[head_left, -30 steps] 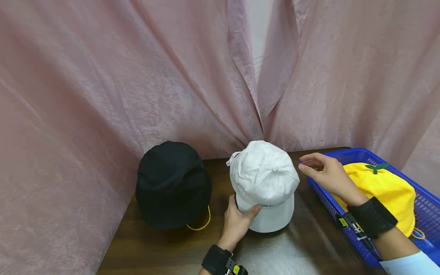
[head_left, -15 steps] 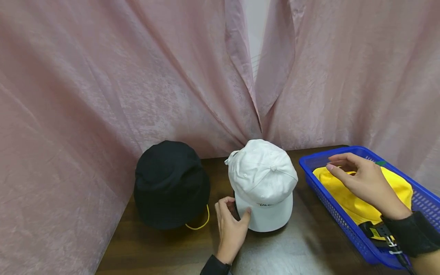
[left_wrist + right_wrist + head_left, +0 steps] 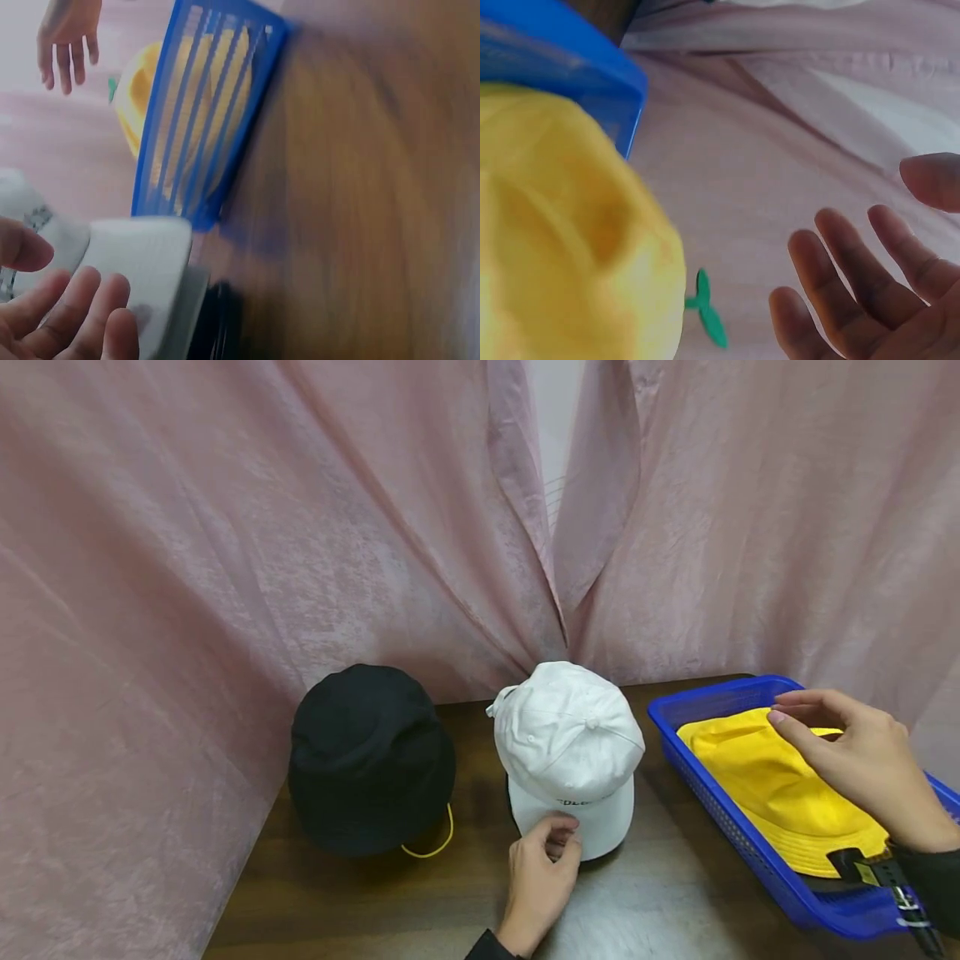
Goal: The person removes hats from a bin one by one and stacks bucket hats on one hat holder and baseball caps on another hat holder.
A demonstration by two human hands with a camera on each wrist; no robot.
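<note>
A white baseball cap (image 3: 566, 743) sits on the dark wooden table (image 3: 660, 893), its brim toward me. My left hand (image 3: 558, 837) is at the front edge of the brim (image 3: 142, 247), fingers loosely bent and touching it without gripping. To the right, a yellow hat (image 3: 765, 785) with a small green leaf (image 3: 709, 307) on top lies in a blue plastic basket (image 3: 705, 695). Above the yellow hat hovers my right hand (image 3: 787, 714), fingers relaxed and spread, holding nothing.
A black bucket hat (image 3: 367, 760) with a yellow cord (image 3: 431, 850) stands left of the white cap. Pink curtains (image 3: 225, 543) hang close behind and to the left of the table. The basket fills the table's right side.
My left hand slid from the cap's left side to the front of its brim. My right hand moved right, away from the cap, to above the yellow hat.
</note>
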